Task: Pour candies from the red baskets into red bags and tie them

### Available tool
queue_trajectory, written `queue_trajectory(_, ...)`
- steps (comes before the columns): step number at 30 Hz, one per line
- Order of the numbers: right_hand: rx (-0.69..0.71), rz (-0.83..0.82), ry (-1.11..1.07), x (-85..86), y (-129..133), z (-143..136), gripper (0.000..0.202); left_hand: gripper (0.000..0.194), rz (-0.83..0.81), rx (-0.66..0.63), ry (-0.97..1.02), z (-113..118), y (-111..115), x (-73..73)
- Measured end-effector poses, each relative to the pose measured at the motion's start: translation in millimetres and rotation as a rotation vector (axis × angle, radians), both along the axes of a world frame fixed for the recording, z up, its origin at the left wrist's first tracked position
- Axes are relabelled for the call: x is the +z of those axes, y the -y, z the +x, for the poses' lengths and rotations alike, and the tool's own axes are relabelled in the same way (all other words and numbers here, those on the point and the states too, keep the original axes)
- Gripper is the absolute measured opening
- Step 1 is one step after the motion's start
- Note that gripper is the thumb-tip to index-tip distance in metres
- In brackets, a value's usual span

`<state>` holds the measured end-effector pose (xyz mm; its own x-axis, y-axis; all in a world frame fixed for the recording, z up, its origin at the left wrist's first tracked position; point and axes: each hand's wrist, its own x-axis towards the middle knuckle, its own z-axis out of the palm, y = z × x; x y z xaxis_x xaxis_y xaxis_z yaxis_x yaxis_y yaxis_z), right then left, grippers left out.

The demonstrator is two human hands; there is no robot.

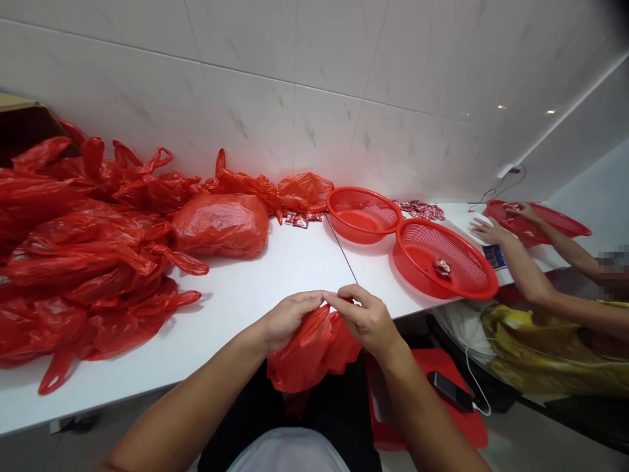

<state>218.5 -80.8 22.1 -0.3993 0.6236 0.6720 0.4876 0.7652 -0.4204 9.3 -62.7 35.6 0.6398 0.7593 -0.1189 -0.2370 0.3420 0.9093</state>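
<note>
A thin red plastic bag (pixel 302 357) hangs between my two hands, over my lap at the table's front edge. My left hand (pixel 289 319) pinches its upper edge between thumb and fingers. Close beside it, fingertips nearly touching, my right hand (pixel 366 319) grips the bag's top on the other side. The bag looks limp; its inside is hidden. Beyond my hands, a full, rounded red bag (pixel 221 225) lies on the white table (pixel 289 269), with small red packets (pixel 301 220) to its right.
Knotted red bags (pixel 88 262) are heaped at the left. Two red baskets (pixel 363 213) (pixel 442 259) stand right of centre, the nearer holding a small packet. At the far right a person's hands (pixel 491 231) work near another red basket (pixel 560 219). A phone (pixel 449 391) lies on a red stool (pixel 432 364).
</note>
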Motion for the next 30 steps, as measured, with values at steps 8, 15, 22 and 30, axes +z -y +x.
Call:
queue_trajectory(8, -0.144, 0.022, 0.103, 17.0, -8.3, 5.5, 0.046, 0.031, 0.752, 0.259, -0.428, -10.6, -7.1, 37.0)
queue_trajectory(15, -0.408, -0.190, 0.171, -11.9, 2.2, 61.7, 0.038, 0.026, 0.952, 0.657, -0.937, -68.6, -39.7, 6.9)
queue_trajectory(22, -0.089, -0.486, -0.171, -9.5, 15.9, 58.6, 0.049, 0.028, 0.874, 0.531, -0.641, -50.1, -39.2, 4.2)
queue_trajectory(30, 0.093, -0.547, -0.270, -13.6, -6.4, 5.1, 0.047, 0.044, 0.964, 0.049, -0.297, -6.3, -13.3, -8.2)
